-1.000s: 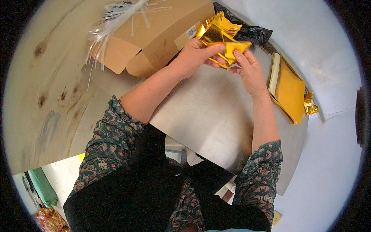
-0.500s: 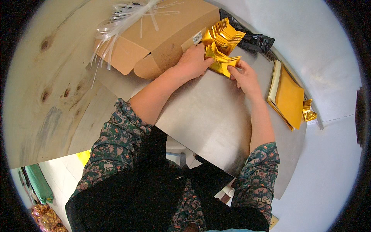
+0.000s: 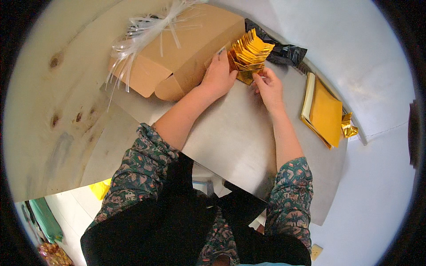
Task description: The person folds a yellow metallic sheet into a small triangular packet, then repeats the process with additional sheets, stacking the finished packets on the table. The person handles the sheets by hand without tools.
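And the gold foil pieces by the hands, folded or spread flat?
Folded: the gold foil pieces sit in a tight overlapping row, creases and pointed corners showing, beside the left hand and right hand.

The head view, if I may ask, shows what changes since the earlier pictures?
The folded gold piece, earlier raised between both hands, has come down against the gold stack. The left hand and right hand flank its near end; any release is unclear. The cardboard box and white strips stayed put.

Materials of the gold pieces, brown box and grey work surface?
Gold pieces: probably foil or metallized film; shiny, sharply creased.
Brown box: likely cardboard; matte, folded flaps.
Grey work surface: perhaps metal, satin sheen; coated board possible.
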Demonstrator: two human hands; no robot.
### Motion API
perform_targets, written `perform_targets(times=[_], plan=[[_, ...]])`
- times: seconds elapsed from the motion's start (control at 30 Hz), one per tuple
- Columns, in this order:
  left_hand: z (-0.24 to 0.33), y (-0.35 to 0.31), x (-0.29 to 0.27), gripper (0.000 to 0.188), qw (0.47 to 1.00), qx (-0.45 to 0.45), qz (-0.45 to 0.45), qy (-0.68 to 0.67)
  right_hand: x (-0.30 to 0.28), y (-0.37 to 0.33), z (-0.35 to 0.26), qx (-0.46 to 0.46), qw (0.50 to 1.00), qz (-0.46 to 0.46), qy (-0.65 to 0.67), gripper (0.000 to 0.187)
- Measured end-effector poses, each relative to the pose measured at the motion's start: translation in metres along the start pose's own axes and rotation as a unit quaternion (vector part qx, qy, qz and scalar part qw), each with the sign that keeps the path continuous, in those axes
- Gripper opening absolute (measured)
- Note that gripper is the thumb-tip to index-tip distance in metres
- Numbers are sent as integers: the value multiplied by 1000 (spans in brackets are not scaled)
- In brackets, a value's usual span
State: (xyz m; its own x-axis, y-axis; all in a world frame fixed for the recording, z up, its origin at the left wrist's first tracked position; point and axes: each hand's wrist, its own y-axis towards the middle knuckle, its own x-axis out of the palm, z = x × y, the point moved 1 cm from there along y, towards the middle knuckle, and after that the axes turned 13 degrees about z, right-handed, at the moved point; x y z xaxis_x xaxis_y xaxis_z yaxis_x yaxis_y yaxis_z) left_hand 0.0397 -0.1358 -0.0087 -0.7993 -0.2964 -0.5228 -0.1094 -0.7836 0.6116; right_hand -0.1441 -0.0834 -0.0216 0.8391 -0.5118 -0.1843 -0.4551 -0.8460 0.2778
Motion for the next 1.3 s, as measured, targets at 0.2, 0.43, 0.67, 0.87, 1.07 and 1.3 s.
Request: perform_targets(times=[0.2,0.43,0.67,0.87,1.07,1.3], plan=[[14,6,-6,76,996,-70,-33,-34,10,1,0,-39,992,65,-97,43],[24,12,1,83,998,-37,-45,8,10,-2,4,-8,981,85,-174,52],[30,18,1,90,996,-68,-57,-4,18,0,11,-15,978,66,-196,44],[31,19,2,83,999,-11,-10,32,15,-7,5,7,984,68,-164,49],[24,19,12,58,998,57,-32,9,12,-17,-2,52,994,45,-82,56],[17,17,17,50,992,115,-43,-24,-5,-41,-7,79,990,51,-109,49]])
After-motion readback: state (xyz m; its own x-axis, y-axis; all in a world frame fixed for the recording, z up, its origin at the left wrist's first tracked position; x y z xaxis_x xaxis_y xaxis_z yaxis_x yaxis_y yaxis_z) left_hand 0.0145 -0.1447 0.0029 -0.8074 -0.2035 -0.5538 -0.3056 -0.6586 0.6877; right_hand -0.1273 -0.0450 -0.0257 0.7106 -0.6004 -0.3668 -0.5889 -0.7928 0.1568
